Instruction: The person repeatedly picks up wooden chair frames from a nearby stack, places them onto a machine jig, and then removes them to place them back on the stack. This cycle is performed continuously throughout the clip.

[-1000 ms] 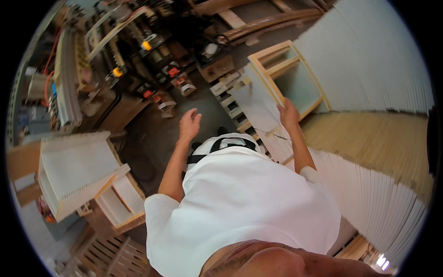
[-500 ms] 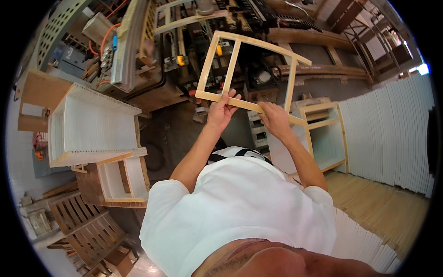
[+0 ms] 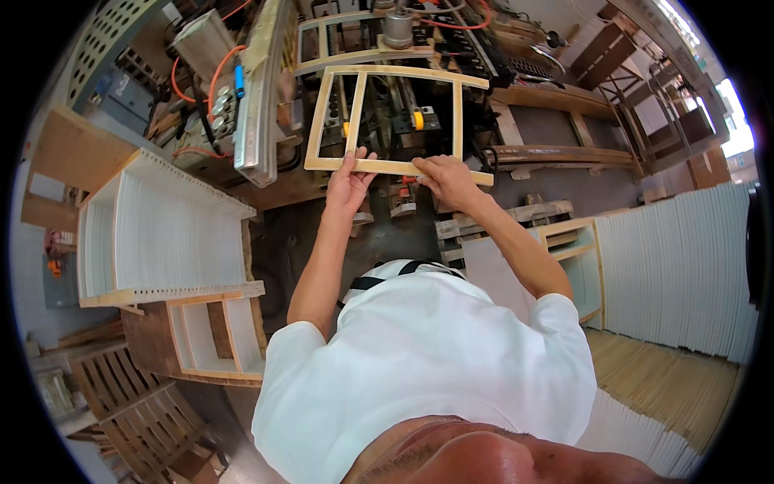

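A light wooden frame (image 3: pixel 395 168) with two crossbars and projecting rail ends on its right side is held out in front of me, nearly level. My left hand (image 3: pixel 349 184) is closed on its near rail beside the left crossbar, thumb on top. Farther right on the same rail, my right hand (image 3: pixel 449 183) grips with the fingers over the wood. The frame is above the near part of a dark machine with yellow-tipped parts (image 3: pixel 418 120), seen through its openings. Beyond it, a similar wooden frame (image 3: pixel 363 58) sits in the machine under a metal cylinder (image 3: pixel 397 31).
To my left are a tall stack of white-edged frames (image 3: pixel 181 230) and a smaller stack (image 3: pixel 197 335) on a brown board. More stacked frames (image 3: pixel 677 258) rise at the right. A wooden pallet (image 3: pixel 524 214) lies right of the machine, and an aluminium beam (image 3: pixel 262 121) stands at its left.
The held frame has shifted left in view and turned from a tilt to nearly level, closer to the machine. Both hands have kept their grip on its near rail.
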Demonstrator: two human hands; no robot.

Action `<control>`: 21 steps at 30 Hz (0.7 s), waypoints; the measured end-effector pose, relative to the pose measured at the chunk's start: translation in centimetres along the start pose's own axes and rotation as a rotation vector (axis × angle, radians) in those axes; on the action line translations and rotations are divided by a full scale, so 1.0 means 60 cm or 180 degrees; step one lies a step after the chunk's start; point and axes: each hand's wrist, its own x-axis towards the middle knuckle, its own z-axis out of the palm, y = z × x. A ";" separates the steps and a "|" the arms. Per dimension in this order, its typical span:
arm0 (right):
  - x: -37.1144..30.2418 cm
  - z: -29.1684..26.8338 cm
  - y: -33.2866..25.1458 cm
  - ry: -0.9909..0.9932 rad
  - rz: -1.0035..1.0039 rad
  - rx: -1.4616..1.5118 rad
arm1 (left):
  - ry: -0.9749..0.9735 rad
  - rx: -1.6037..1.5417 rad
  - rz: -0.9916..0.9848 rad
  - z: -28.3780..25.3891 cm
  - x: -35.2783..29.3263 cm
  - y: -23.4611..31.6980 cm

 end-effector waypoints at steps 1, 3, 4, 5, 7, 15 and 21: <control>0.013 0.008 0.005 -0.0097 0.0047 0.0007 | 0.0033 -0.0025 0.0045 -0.004 0.008 0.005; 0.044 0.021 0.008 -0.0113 -0.0025 0.0057 | 0.0111 0.0015 0.0101 -0.013 0.021 0.021; 0.059 0.029 0.009 -0.0119 -0.0057 0.0079 | 0.0186 0.0026 0.0145 -0.018 0.027 0.033; 0.076 0.031 0.007 -0.0181 -0.0065 0.0151 | 0.0255 0.0036 0.0186 -0.023 0.035 0.045; 0.102 0.045 0.015 -0.0167 -0.0089 0.0144 | 0.0260 0.0011 0.0315 -0.031 0.052 0.061; 0.132 0.059 0.073 -0.0182 -0.0082 0.0368 | 0.0348 -0.0095 0.0339 -0.022 0.104 0.056; 0.138 0.064 0.087 -0.0221 -0.0221 0.0458 | 0.0542 0.0034 0.0497 -0.018 0.085 0.062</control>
